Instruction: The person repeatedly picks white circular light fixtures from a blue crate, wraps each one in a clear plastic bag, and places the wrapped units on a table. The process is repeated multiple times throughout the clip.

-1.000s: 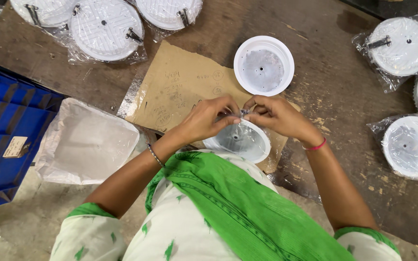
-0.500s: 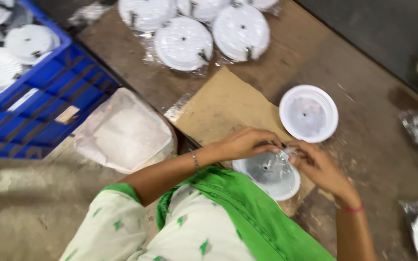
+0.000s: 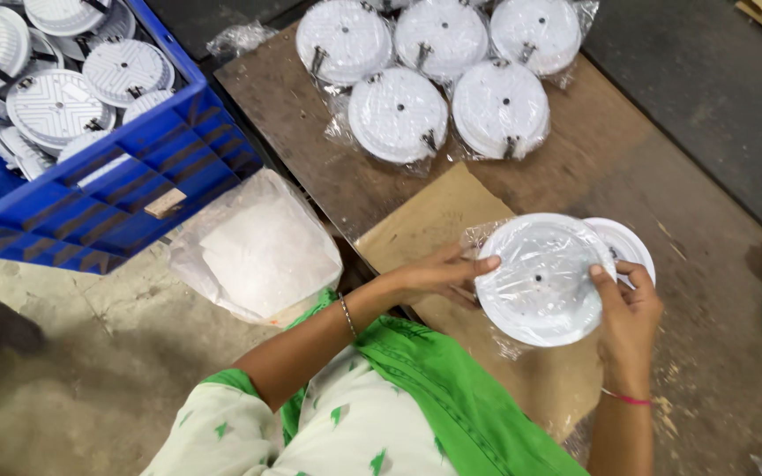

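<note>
Holding a white round disc in clear wrap [image 3: 541, 279] between both hands, right of centre in the frame.

Left hand [image 3: 438, 275] grips the disc's left rim, fingers closed on it; right hand [image 3: 630, 310] clasps the right rim, thumb on the face. The disc is round, with no long axis, and lies flat-faced to the camera, with both hands equally near. A second white disc [image 3: 630, 244] sits partly hidden behind it. Beneath lies brown card [image 3: 425, 220] on the desk [image 3: 628, 150]. Farther off, wrapped discs [image 3: 447, 70] sit at upper centre; a blue crate [image 3: 125, 189] at upper left is cut off.
</note>
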`<state>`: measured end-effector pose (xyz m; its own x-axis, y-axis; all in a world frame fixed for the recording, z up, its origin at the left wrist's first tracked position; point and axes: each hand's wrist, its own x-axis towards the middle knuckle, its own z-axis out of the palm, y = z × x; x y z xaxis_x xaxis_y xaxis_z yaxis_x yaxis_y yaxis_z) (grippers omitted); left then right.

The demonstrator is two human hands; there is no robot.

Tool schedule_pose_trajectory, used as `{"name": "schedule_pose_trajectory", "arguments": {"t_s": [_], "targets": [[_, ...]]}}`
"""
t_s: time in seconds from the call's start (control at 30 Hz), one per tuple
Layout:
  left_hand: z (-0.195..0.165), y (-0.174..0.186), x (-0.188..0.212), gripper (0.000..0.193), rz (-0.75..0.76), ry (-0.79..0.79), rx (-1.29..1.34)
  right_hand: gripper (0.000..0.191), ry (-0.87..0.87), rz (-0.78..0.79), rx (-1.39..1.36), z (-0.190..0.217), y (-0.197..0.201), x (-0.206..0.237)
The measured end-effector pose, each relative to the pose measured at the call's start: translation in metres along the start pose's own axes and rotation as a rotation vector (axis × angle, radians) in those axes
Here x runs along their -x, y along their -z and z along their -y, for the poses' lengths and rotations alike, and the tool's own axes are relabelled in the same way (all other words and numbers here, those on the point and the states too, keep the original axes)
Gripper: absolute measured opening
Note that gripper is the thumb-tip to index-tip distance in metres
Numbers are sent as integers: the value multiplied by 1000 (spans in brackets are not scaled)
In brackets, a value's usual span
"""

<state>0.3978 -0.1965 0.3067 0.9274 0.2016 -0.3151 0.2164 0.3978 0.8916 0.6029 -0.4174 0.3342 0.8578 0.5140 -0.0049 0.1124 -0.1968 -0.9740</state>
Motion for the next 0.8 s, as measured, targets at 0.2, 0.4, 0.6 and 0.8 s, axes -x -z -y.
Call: {"name": "schedule_pose_trajectory", "arguments": {"t_s": [0.2, 0.4, 0.6, 0.8], "targets": [[-16, 50, -11, 63, -12, -156, 113, 34, -47, 113, -96, 26, -58, -5], [-60, 190, -30, 70, -572, -126, -66, 42, -204, 202, -169, 48, -71, 17], [-140, 335, -71, 46, -773, -592, -283, 36, -334, 274, -98, 27, -82, 40], [-181, 403, -101, 34, -713, -513, -308, 38, -383, 313, -104, 19, -90, 44]]}}
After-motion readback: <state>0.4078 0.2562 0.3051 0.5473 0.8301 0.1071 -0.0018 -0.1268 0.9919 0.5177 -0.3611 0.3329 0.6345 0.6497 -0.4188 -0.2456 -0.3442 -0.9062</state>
